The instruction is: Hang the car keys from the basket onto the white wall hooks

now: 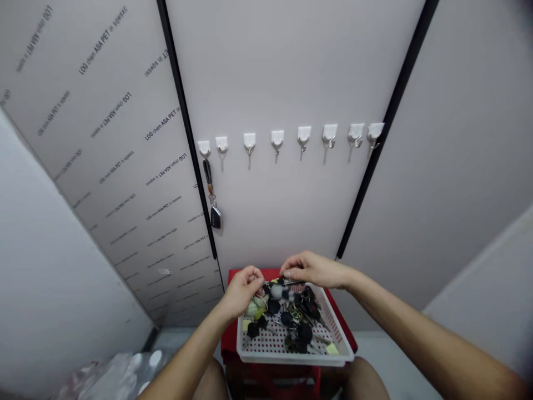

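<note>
A white perforated plastic basket (291, 358) in front of me holds several keys, black key fobs (305, 332) and keychains. At the basket's back left, my left hand (242, 291) is closed, thumb and fingers pinched together. My right hand (310, 269) pinches over the back edge. Between the fingertips of both hands runs a black keychain strap (272, 282) with yellow marks. A grey fluffy charm (280, 292), blurred, hangs below it. A pale green charm (257, 305) lies just below my left hand. Part of what the fingers hold is hidden.
A row of several white hooks (277, 138) is stuck on the wall panel. From the leftmost hook (204, 148) hangs a car key (215, 217) on a black braided strap. Under the basket is a red stool (345, 328). Plastic-wrapped items (112, 378) lie at lower left.
</note>
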`<action>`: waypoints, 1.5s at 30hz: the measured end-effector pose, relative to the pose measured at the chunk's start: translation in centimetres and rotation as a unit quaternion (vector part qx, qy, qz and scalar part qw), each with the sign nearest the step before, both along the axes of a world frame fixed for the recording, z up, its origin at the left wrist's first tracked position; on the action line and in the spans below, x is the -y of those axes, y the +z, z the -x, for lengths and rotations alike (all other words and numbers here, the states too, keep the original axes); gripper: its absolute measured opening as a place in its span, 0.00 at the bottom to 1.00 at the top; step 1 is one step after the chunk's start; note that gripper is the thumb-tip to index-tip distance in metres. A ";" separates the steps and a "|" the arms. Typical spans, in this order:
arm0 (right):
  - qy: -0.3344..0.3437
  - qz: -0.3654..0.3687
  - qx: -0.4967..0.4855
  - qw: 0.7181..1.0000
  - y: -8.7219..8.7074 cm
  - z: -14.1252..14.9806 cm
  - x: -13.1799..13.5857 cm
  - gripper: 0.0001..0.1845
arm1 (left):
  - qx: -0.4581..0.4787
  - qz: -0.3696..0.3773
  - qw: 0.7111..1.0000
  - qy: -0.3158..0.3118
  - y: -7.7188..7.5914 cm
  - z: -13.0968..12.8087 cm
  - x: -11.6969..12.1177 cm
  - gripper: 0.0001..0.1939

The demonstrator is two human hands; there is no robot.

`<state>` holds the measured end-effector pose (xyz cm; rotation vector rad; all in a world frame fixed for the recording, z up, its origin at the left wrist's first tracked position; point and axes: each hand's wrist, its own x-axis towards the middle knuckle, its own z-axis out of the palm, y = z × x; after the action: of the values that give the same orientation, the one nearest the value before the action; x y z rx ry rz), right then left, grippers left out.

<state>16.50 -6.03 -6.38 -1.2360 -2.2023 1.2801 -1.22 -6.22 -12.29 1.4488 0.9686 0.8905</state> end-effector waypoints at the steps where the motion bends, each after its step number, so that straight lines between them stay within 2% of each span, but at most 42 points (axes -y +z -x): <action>1: 0.000 -0.017 0.010 1.000 0.4 0.0 -0.1 0.11 | -0.018 -0.005 1.000 -0.005 0.0 -0.1 0.0 0.10; 4: 0.010 -0.069 0.010 0.998 1.5 0.8 -0.2 0.07 | -0.070 -0.060 0.995 -0.032 0.5 -0.7 0.4 0.14; 8: 0.005 -0.106 -0.014 0.994 3.3 2.4 -0.2 0.06 | -0.100 -0.162 0.982 -0.013 1.7 -1.5 0.6 0.13; 12: -0.061 -0.099 -0.132 0.984 4.7 3.3 -1.0 0.15 | -0.043 -0.149 0.988 0.012 3.0 -1.7 0.0 0.15; 15: -0.142 -0.103 -0.242 0.954 5.4 4.0 -2.3 0.16 | 0.008 -0.150 0.988 0.036 4.2 -1.9 -0.6 0.15; 17: -0.177 -0.126 -0.271 0.938 5.9 4.9 -3.1 0.14 | 0.037 -0.146 0.988 0.045 5.0 -2.2 -0.9 0.15; 20: -0.176 -0.166 -0.280 0.929 7.2 6.6 -4.0 0.18 | 0.073 -0.142 0.985 0.070 6.6 -2.5 -1.4 0.14; 23: -0.187 -0.261 -0.270 0.908 9.1 8.3 -5.1 0.21 | 0.109 -0.131 0.977 0.132 8.6 -1.9 -2.3 0.12; 27: -0.197 -0.391 -0.233 0.868 12.7 10.1 -7.1 0.10 | 0.161 -0.158 0.950 0.217 12.0 -0.2 -4.2 0.10; 29: -0.193 -0.429 -0.232 0.851 14.5 10.9 -8.1 0.07 | 0.175 -0.180 0.936 0.247 13.6 0.6 -5.0 0.09; 32: -0.197 -0.463 -0.234 0.832 16.6 12.2 -9.3 0.09 | 0.191 -0.202 0.920 0.277 15.3 1.5 -6.2 0.09; 37: -0.205 -0.518 -0.149 0.817 18.1 13.5 -10.7 0.05 | 0.219 -0.201 0.902 0.312 16.4 2.2 -7.9 0.08; 40: -0.212 -0.525 -0.095 0.819 18.3 13.5 -11.2 0.03 | 0.213 -0.178 0.909 0.311 16.5 2.2 -8.5 0.08; 45: -0.234 -0.533 -0.056 0.811 17.8 13.2 -11.3 0.04 | 0.203 -0.166 0.926 0.271 16.1 1.9 -8.6 0.08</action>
<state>3.32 5.30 11.44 -1.0193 -1.8157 -0.1431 -3.14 2.40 3.79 1.2009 0.9397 1.7590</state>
